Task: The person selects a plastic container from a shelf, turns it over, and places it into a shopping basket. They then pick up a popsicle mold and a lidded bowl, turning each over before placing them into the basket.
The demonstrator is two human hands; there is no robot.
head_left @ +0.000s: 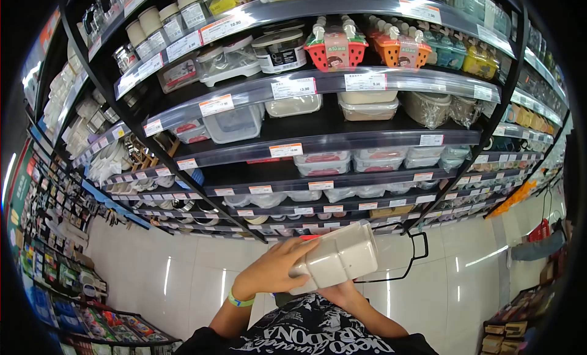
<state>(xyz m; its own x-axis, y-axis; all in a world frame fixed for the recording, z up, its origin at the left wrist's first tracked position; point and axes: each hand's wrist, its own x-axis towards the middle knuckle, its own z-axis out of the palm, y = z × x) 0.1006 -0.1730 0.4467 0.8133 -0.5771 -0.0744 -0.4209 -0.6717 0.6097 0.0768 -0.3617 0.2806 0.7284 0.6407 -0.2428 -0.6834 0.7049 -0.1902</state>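
Observation:
A stack of beige plastic storage containers [335, 257], apparently wrapped in clear film, is held tilted in front of my chest. My left hand [276, 266] grips its left end, with the thumb and fingers spread along the side. From below, my right hand [340, 294] supports the stack; its fingers are mostly hidden behind it. A black wire handle [420, 248] sticks out behind the containers to the right, and a bit of red shows beyond their top edge. What the handle belongs to is hidden.
A tall shelf rack [306, 138] with price tags stands ahead, full of food containers and jars. Red fruit baskets [335, 49] sit on an upper shelf. Tiled floor [189, 257] lies below. More goods [73, 318] stand at left; a person's arm [538, 248] shows at right.

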